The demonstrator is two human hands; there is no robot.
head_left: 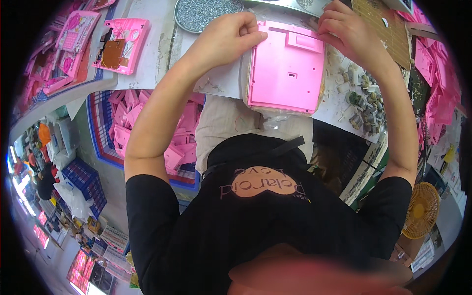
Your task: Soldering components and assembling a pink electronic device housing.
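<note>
A pink plastic housing, a flat panel with a raised block at its far edge and a small slot in the middle, lies on a padded, plastic-wrapped block in front of me. My left hand is closed at its far left corner, the thumb pressed on the face and the fingers curled over the edge. At the far right corner my right hand has its fingers pinched together; whatever they hold is too small or hidden. A round metal tray of small screws sits beyond my left hand.
Loose small parts are scattered on the table right of the housing. A pink unit with a brown board lies at the left. Below it, a blue crate holds pink parts. More pink pieces are piled at the far right.
</note>
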